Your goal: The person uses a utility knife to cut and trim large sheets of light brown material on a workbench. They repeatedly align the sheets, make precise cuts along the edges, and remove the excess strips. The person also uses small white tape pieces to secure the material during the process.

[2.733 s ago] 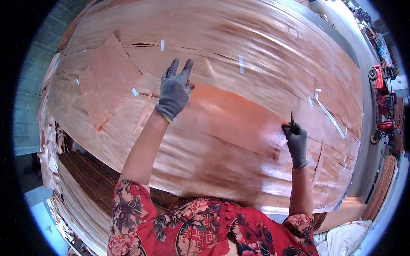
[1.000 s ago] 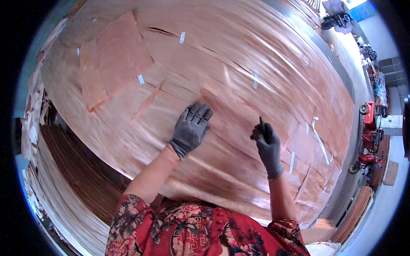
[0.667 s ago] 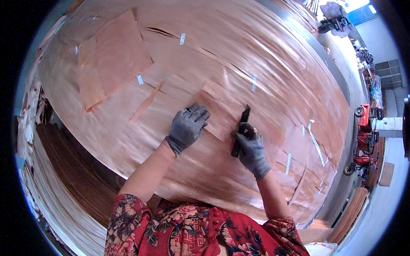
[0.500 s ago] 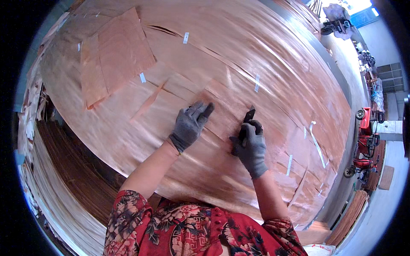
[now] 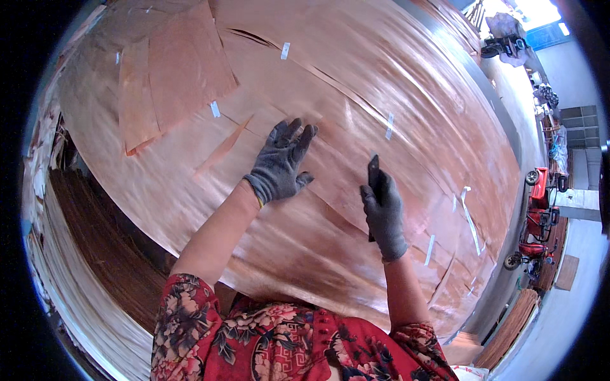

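A large reddish-brown wood veneer sheet spreads out in front of me, wavy and patched with short strips of pale tape. My left hand, in a grey glove with dark fingers, rests on it with the fingers apart and nothing held. To its right, my gloved right hand is closed around a dark, knife-like cutter; its tip points away from me. Just beyond the left hand runs the faint edge of a veneer patch. A narrow slit shows left of that hand.
Loose veneer pieces lie on the sheet at the far left. Stacked dark veneer sits below the left edge. A curled tape strip is at the right. Past the right edge stand a red vehicle and more stacked veneer.
My left hand has shifted slightly up and its fingers have spread flat. The right hand has turned more upright with the cutter and moved slightly right and down.
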### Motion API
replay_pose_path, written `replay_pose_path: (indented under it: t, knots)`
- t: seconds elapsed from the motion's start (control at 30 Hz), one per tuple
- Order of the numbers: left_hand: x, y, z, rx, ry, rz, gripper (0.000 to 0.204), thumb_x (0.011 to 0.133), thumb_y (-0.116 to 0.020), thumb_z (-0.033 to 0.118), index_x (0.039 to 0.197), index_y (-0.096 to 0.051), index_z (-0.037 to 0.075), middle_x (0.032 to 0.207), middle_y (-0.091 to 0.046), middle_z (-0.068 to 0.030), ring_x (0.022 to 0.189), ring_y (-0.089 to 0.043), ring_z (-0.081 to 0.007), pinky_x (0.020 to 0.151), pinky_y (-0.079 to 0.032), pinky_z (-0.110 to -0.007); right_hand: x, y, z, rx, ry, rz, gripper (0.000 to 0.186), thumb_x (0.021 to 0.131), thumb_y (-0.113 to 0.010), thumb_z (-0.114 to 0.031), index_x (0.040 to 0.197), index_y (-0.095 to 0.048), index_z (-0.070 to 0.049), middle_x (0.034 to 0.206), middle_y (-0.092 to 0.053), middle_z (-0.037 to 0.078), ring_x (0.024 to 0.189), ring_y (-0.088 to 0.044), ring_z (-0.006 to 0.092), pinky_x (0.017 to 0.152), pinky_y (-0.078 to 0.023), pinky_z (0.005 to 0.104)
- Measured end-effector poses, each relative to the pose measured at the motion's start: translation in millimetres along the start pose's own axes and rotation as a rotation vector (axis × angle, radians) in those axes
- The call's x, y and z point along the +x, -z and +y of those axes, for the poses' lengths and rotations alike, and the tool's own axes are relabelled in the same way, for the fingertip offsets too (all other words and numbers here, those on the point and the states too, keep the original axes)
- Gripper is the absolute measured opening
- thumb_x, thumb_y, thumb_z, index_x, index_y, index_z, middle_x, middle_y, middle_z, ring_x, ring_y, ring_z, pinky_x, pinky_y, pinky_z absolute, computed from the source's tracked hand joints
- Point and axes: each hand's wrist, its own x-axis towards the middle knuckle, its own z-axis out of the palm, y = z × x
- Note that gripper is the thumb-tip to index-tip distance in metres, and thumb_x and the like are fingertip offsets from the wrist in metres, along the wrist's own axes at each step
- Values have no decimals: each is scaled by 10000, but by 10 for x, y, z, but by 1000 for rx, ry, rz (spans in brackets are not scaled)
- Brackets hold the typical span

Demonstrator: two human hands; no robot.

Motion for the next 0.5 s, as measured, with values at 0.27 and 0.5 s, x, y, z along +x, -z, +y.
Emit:
replay_pose_path:
  t: [0.27,0.5]
  knots:
    - [12,-107,-37,75,-38,114,812,809,-575,206,1423,-100,-30,1447,-326,-133,1337,-266,-336,1117,-150,-457,204,-357,-268,329,-294,-395,128,924,-509,-164,925,-476,-40,699,-553,55,496,-553,142,432,-430,301]
    - [27,-98,-6,106,10,97,691,832,-544,223,1381,-227,-51,1444,-322,-131,1318,-292,-331,1108,-171,-466,417,-583,-262,-305,79,-358,166,878,-486,-157,923,-444,-3,689,-610,248,663,-635,389,544,-481,490]
